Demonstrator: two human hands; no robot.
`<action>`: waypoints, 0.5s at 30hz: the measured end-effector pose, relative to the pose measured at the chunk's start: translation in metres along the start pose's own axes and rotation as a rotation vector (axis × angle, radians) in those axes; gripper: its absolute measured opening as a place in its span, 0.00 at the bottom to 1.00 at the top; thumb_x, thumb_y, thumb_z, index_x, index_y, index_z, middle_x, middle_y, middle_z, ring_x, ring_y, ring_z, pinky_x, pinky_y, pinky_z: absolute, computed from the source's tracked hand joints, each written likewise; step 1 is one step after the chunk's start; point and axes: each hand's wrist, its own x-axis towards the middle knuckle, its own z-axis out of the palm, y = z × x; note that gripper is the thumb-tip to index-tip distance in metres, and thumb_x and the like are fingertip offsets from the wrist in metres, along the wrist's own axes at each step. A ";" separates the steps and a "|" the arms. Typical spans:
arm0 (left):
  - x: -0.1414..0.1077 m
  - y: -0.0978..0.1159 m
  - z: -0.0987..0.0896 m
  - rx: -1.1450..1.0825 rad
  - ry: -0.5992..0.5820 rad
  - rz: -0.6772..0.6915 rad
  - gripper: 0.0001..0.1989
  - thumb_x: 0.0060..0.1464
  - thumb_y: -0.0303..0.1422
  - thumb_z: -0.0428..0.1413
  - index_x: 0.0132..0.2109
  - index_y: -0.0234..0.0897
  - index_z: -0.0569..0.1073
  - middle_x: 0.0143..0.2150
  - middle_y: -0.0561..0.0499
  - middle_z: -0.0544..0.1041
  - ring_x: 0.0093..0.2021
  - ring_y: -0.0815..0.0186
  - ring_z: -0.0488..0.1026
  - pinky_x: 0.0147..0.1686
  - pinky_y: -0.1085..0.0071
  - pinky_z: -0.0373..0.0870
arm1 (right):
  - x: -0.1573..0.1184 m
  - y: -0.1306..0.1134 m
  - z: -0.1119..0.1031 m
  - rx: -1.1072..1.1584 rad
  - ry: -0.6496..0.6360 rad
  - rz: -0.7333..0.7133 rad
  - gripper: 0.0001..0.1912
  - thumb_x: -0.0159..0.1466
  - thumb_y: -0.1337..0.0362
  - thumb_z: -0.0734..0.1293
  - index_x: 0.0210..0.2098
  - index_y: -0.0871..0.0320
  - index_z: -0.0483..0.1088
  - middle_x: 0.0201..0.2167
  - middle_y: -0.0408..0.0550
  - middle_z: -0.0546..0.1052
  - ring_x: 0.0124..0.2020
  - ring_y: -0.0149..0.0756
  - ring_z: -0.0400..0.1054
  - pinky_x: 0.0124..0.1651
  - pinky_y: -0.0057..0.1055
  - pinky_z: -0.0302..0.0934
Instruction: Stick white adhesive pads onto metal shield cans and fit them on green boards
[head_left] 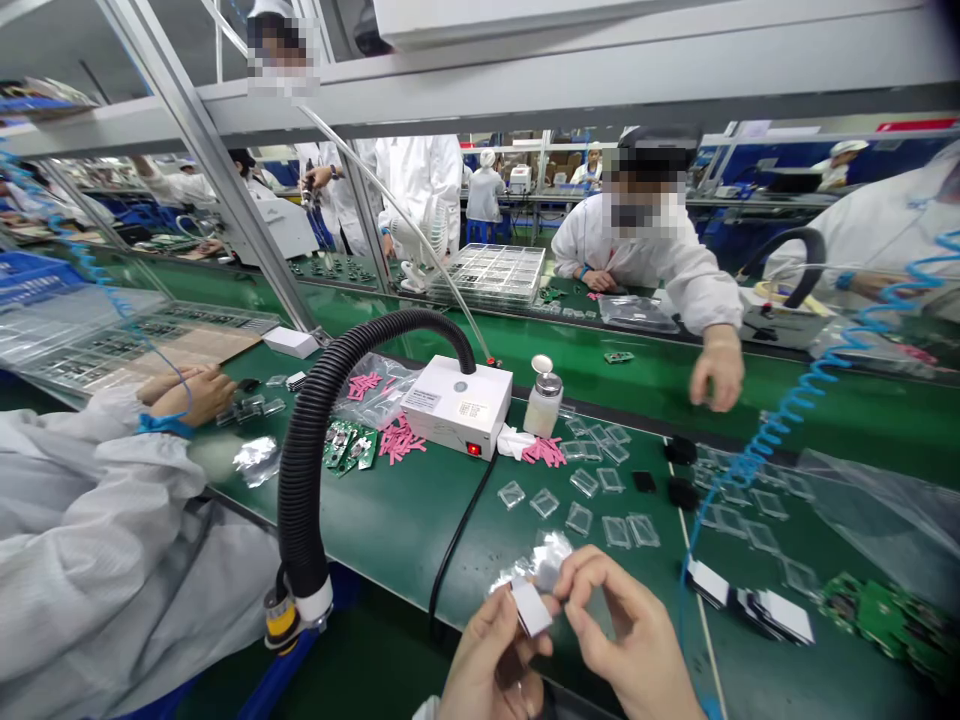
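My left hand (486, 652) is closed on a small flat rectangular piece (532, 609) with a white face and a dark edge, held up over the near edge of the bench. Just to its right, my right hand (628, 632) is pinched, thumb and forefinger together; whatever is between the fingertips is too small to make out. Crumpled shiny clear film (551, 557) lies behind my hands. Beyond it, clear plastic frames (578, 518) are spread over the green bench (397, 525). More white-faced pieces (776, 615) lie stacked on the right.
A black flexible hose (296, 470) arches from a white box (459, 405) at centre-left. Nearby stand a dispenser bottle (543, 402) and pink strips (401, 440). Green circuit boards (889, 620) lie at right. A blue coiled cable (795, 400) hangs there. Co-workers' hands (717, 368) reach in across and at left.
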 end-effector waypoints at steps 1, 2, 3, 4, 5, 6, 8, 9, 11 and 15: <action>0.001 0.002 0.002 -0.020 0.072 0.016 0.15 0.48 0.36 0.61 0.41 0.31 0.73 0.33 0.47 0.76 0.24 0.75 0.69 0.12 0.84 0.54 | -0.001 0.007 -0.001 -0.019 0.018 0.069 0.11 0.63 0.65 0.59 0.25 0.63 0.58 0.26 0.46 0.67 0.31 0.23 0.65 0.35 0.16 0.61; 0.001 0.004 0.004 -0.039 0.143 0.034 0.14 0.51 0.34 0.59 0.42 0.30 0.72 0.35 0.46 0.77 0.24 0.76 0.68 0.11 0.84 0.54 | -0.001 0.015 -0.002 -0.056 0.023 0.143 0.13 0.65 0.61 0.57 0.26 0.63 0.58 0.26 0.46 0.67 0.31 0.24 0.64 0.34 0.17 0.61; 0.002 0.007 0.005 -0.060 0.194 0.044 0.13 0.54 0.33 0.57 0.44 0.29 0.70 0.37 0.45 0.76 0.23 0.76 0.68 0.11 0.84 0.55 | -0.002 0.023 -0.003 -0.109 0.018 0.209 0.15 0.66 0.59 0.56 0.27 0.63 0.58 0.26 0.46 0.67 0.30 0.24 0.64 0.34 0.18 0.61; 0.002 0.010 0.006 -0.084 0.228 0.050 0.13 0.55 0.32 0.55 0.45 0.29 0.69 0.38 0.45 0.76 0.24 0.76 0.68 0.12 0.83 0.56 | -0.002 0.032 -0.004 -0.170 0.002 0.258 0.15 0.66 0.58 0.56 0.29 0.63 0.59 0.27 0.46 0.67 0.30 0.24 0.64 0.33 0.18 0.60; 0.002 0.013 0.006 -0.109 0.254 0.052 0.13 0.56 0.32 0.54 0.47 0.29 0.68 0.39 0.45 0.76 0.25 0.76 0.68 0.13 0.83 0.59 | -0.003 0.040 -0.004 -0.231 -0.018 0.285 0.13 0.65 0.58 0.57 0.31 0.63 0.61 0.28 0.46 0.67 0.29 0.24 0.63 0.32 0.19 0.58; 0.002 0.016 0.005 -0.128 0.277 0.052 0.14 0.56 0.32 0.54 0.49 0.29 0.67 0.41 0.44 0.76 0.26 0.75 0.70 0.14 0.82 0.62 | -0.004 0.047 -0.003 -0.283 -0.035 0.292 0.11 0.64 0.60 0.58 0.32 0.63 0.63 0.28 0.46 0.67 0.30 0.25 0.62 0.32 0.19 0.57; 0.000 0.023 0.004 -0.147 0.314 0.078 0.16 0.55 0.32 0.55 0.51 0.31 0.67 0.48 0.45 0.74 0.30 0.73 0.72 0.18 0.80 0.68 | -0.004 0.057 -0.001 -0.377 -0.050 0.277 0.08 0.63 0.63 0.60 0.33 0.62 0.66 0.30 0.47 0.68 0.33 0.29 0.60 0.35 0.23 0.54; -0.001 0.026 0.004 -0.148 0.328 0.108 0.16 0.55 0.31 0.55 0.51 0.32 0.67 0.51 0.45 0.73 0.33 0.71 0.74 0.21 0.78 0.71 | -0.003 0.059 0.000 -0.425 -0.048 0.262 0.08 0.62 0.63 0.60 0.33 0.61 0.67 0.32 0.48 0.68 0.35 0.31 0.59 0.38 0.25 0.53; -0.002 0.032 0.003 -0.144 0.334 0.164 0.16 0.55 0.31 0.54 0.51 0.34 0.67 0.54 0.47 0.72 0.38 0.68 0.75 0.30 0.73 0.77 | 0.005 0.062 -0.001 -0.504 -0.031 0.231 0.08 0.62 0.64 0.59 0.34 0.60 0.69 0.37 0.49 0.68 0.40 0.35 0.57 0.41 0.29 0.50; 0.000 0.040 0.003 -0.140 0.310 0.224 0.17 0.56 0.34 0.54 0.52 0.35 0.67 0.54 0.47 0.72 0.47 0.61 0.73 0.43 0.61 0.77 | 0.050 0.069 -0.016 -0.589 -0.001 0.211 0.09 0.64 0.64 0.58 0.36 0.60 0.69 0.36 0.50 0.68 0.40 0.36 0.55 0.42 0.32 0.46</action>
